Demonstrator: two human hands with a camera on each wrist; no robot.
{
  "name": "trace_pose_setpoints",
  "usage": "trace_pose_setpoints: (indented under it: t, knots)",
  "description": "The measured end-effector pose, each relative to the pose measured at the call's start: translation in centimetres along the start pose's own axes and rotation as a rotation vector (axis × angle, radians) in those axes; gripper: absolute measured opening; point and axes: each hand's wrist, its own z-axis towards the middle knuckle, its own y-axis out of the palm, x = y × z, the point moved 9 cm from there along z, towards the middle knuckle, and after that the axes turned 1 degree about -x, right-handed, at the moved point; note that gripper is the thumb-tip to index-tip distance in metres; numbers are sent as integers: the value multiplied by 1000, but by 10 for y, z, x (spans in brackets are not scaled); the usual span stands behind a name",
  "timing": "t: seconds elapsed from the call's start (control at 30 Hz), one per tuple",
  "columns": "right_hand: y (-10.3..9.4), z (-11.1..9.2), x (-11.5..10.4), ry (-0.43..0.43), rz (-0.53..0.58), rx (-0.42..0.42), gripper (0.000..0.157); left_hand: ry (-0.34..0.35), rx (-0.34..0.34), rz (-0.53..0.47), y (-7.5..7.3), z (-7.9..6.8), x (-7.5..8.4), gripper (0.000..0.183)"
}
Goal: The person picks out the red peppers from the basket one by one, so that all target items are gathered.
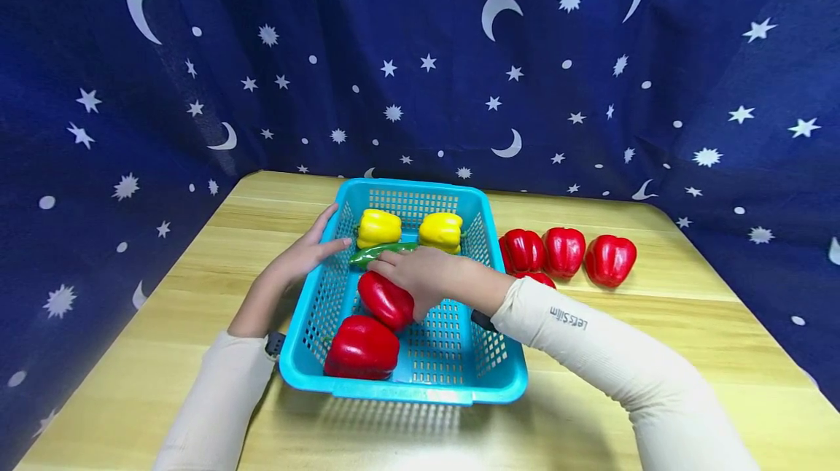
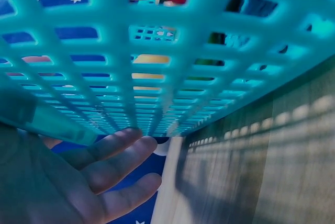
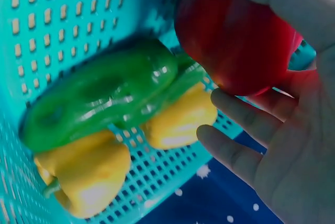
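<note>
A blue plastic basket (image 1: 433, 391) stands on the table. My left hand (image 1: 305, 256) rests at its left rim, thumb reaching over the rim and fingers loosely extended along the outer wall. Inside the basket, my right hand (image 1: 423, 278) grips a red bell pepper (image 1: 383, 301), thumb on one side and fingers on the other. A second red bell pepper (image 1: 362, 347) lies in the near left corner. Beyond the hand are a long green pepper (image 1: 364, 258), partly covered by it, and two yellow bell peppers, left (image 1: 379, 227) and right (image 1: 441, 230). Two green peppers (image 3: 99, 93) show in the right wrist view.
Right of the basket, several red bell peppers (image 1: 564, 251) lie on the wooden table (image 1: 656, 340), one partly hidden by the right forearm. A dark blue curtain (image 1: 420, 41) with moons and stars hangs along the table's back and sides.
</note>
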Motion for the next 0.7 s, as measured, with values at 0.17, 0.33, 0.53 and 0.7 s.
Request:
trace_pose_setpoints:
  t: [0.17,0.33,0.53,0.7]
  knots:
    - [-13,-12,11,32,77,32,102,-2,-1,-1,1,2,-1,75]
    - [-28,-29,22,50,129,98,101,0,3,9,0,2,0,75]
    - [-39,-53,39,84,173,187,100,16,3,19,0,1,1,75]
    - [-40,-76,58,123,213,260,98,20,-3,19,2,-1,3,74]
